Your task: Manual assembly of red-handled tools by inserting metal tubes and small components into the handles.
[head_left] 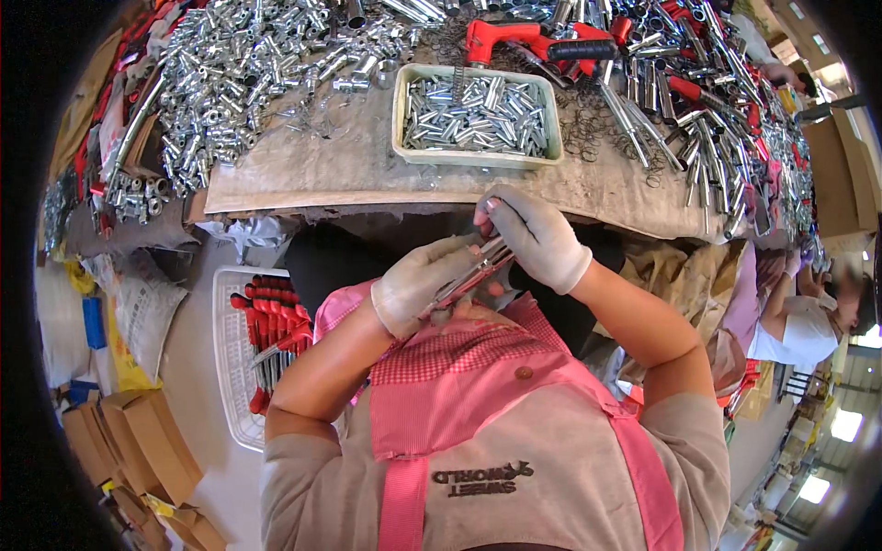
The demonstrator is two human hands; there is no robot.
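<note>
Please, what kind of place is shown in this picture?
Probably an assembly workshop: heaped metal parts on the workbench, a tray of small metal pieces, and a white crate of red-handled tools.

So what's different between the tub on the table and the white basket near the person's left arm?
The tub sits on the table; the basket stands lower.
The tub's front wall looks solid; the basket's side is a lattice.
The tub holds small silvery pieces; the basket holds red-handled tools.
Both are pale, open-topped containers.
</note>
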